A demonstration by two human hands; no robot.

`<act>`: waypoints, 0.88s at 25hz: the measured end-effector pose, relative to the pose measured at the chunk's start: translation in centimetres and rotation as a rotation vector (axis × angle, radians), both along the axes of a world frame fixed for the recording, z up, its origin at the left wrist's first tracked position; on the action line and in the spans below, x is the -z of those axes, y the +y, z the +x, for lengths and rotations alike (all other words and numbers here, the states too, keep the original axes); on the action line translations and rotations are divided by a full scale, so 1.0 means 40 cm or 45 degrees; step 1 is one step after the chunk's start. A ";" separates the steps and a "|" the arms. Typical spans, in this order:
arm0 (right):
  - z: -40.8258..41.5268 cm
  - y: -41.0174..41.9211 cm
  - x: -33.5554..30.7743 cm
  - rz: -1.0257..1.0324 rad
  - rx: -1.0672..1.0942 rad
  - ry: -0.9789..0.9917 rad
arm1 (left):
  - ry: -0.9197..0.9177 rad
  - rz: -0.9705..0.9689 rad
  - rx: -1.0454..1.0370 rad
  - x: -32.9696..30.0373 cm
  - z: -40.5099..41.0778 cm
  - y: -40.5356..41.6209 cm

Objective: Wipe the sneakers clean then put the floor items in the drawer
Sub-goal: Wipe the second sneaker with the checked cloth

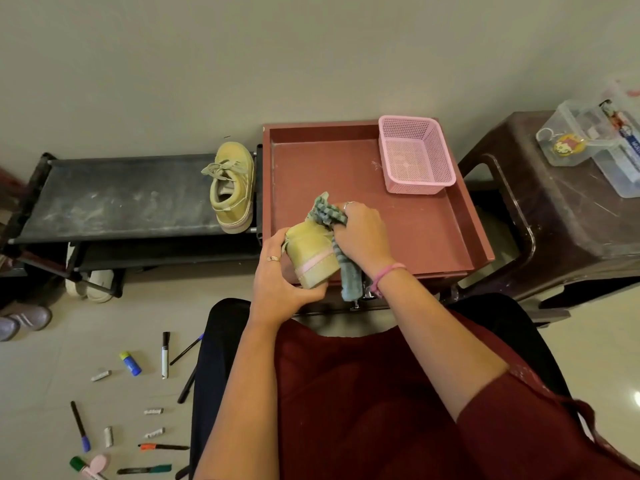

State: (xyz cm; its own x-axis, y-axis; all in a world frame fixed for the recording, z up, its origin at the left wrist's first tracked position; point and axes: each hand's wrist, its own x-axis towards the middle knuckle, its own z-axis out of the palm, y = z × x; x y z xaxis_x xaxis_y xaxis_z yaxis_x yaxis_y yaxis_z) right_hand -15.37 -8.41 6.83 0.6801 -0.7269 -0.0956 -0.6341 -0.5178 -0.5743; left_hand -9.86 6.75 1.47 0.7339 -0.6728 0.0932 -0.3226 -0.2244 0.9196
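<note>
Pens [165, 355] and markers lie scattered on the floor [52, 382] at near left. Above the knees, the left hand [277, 282] curls round a sneaker [311, 258] — thumb under its sole, fingers along its side. The right hand [363, 233] bunches a cloth [325, 214] against the sneaker's upper, over the open drawer [433, 220]. Beyond, the second sneaker [232, 188] sits on the rack [121, 195].

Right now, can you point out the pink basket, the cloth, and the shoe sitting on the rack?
pink basket [412, 164]: head view, on its mesh floor.
cloth [327, 213]: head view, on the bunched part above the right hand.
shoe on the rack [232, 188]: head view, on its opening beside the laces.
</note>
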 end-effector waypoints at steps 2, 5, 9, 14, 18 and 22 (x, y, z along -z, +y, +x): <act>-0.017 0.065 -0.015 -0.058 -0.079 -0.118 | 0.026 0.001 0.022 0.003 0.008 0.004; -0.045 0.111 -0.018 -0.178 -0.108 -0.221 | 0.056 0.013 0.021 0.010 0.012 -0.001; 0.032 -0.029 0.028 -0.043 0.013 0.074 | -0.004 0.007 0.034 0.026 0.009 -0.008; 0.023 0.024 0.000 0.023 0.032 -0.050 | 0.030 -0.012 0.035 0.023 0.015 -0.007; -0.104 0.177 -0.030 -0.229 -0.188 -0.267 | 0.069 -0.020 0.026 0.028 0.005 -0.014; -0.054 0.054 0.035 -0.207 0.026 -0.156 | 0.044 -0.001 -0.005 0.038 0.013 -0.014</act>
State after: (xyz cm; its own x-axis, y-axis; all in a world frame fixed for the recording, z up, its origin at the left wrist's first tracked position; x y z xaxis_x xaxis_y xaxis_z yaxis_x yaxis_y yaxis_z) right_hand -17.52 -6.26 5.42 0.6645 -0.7396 0.1068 -0.5757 -0.5978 -0.5578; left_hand -9.35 6.17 -0.03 0.7392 -0.6701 0.0680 -0.2896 -0.2250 0.9303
